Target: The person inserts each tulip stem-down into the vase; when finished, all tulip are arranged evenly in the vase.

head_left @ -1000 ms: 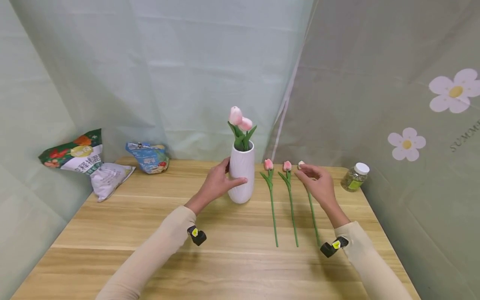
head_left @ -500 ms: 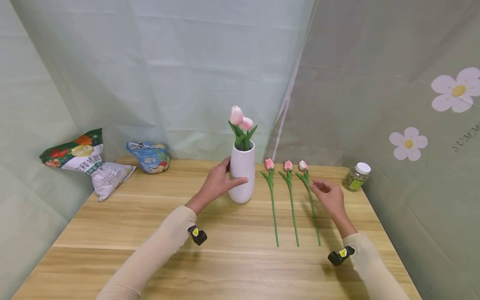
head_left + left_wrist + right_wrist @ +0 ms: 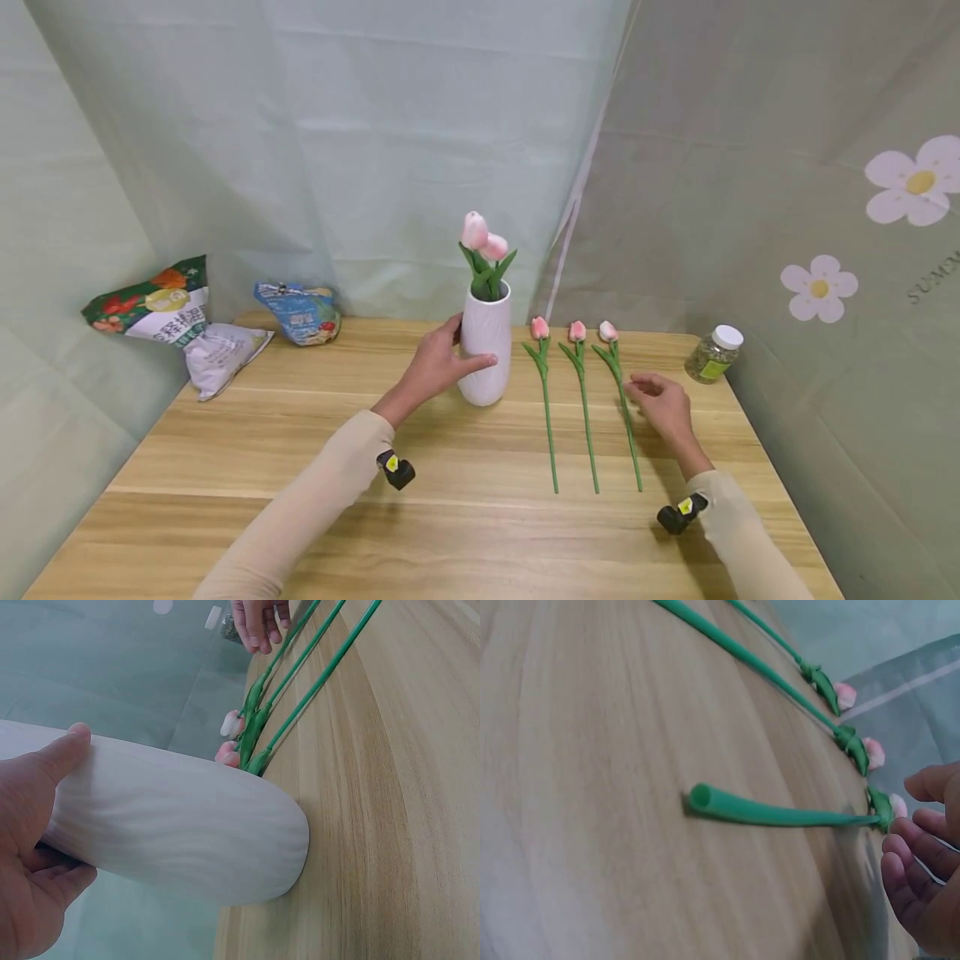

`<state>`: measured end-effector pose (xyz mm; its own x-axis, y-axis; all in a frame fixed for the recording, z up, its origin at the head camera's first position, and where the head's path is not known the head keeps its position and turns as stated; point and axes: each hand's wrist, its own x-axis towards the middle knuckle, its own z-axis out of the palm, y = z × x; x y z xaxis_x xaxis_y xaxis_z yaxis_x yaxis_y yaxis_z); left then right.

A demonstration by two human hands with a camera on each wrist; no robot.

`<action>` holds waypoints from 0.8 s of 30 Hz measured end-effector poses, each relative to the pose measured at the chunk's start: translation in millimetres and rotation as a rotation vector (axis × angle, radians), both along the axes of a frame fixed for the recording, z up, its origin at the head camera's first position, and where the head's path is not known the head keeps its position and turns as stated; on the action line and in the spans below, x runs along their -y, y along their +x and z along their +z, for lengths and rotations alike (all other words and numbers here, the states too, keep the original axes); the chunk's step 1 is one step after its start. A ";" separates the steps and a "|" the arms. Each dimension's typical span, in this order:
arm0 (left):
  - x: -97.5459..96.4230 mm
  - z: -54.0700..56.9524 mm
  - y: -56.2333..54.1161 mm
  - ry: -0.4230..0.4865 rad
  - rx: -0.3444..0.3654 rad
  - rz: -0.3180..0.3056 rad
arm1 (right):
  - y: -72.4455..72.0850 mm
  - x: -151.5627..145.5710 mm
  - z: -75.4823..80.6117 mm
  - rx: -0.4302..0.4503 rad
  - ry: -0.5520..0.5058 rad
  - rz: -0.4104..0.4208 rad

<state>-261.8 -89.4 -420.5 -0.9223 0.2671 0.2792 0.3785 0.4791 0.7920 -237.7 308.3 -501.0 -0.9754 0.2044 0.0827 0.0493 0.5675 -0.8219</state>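
Observation:
A white ribbed vase (image 3: pixel 486 354) stands upright on the table with two pink tulips (image 3: pixel 483 237) in it. My left hand (image 3: pixel 437 362) grips its side, thumb across the front and fingers behind, as the left wrist view of the vase (image 3: pixel 180 814) also shows. To the right lie three tulips with green stems: a left one (image 3: pixel 547 408), a middle one (image 3: pixel 587 408) and a paler right one (image 3: pixel 627 408). Beside the right tulip's stem is my right hand (image 3: pixel 665 408), fingers loosely bent and holding nothing. In the right wrist view, its thumb stands apart from the fingers (image 3: pixel 911 859).
On the wooden table (image 3: pixel 420 517), a jar with a white lid (image 3: pixel 711 357) stands at the back right. A blue pouch (image 3: pixel 302 315) and a green-and-white bag (image 3: pixel 176 325) sit at the back left. Cloth curtains (image 3: pixel 390 150) hang behind.
My right hand has moved from the right tulip's head down towards me and to the right, uncovering the flower. My left hand stays on the vase.

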 end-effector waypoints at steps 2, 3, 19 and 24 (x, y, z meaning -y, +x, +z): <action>-0.2 -0.1 0.0 -0.001 -0.002 0.002 | -1.7 -1.8 -2.9 0.014 0.008 0.001; -0.4 -0.1 0.0 -0.003 -0.005 0.003 | -2.4 -2.7 -4.2 0.021 0.014 0.003; 0.0 0.0 -1.7 -0.015 -0.008 0.006 | -9.9 -5.7 -9.0 0.059 0.116 0.059; 0.2 -0.2 -1.2 -0.009 -0.001 0.004 | -12.2 -5.0 -7.5 0.070 0.126 0.062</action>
<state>-263.1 -89.7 -420.8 -0.9231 0.2662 0.2775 0.3773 0.4879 0.7872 -250.0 313.3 -508.5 -0.9900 0.1363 0.0355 0.0657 0.6698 -0.7397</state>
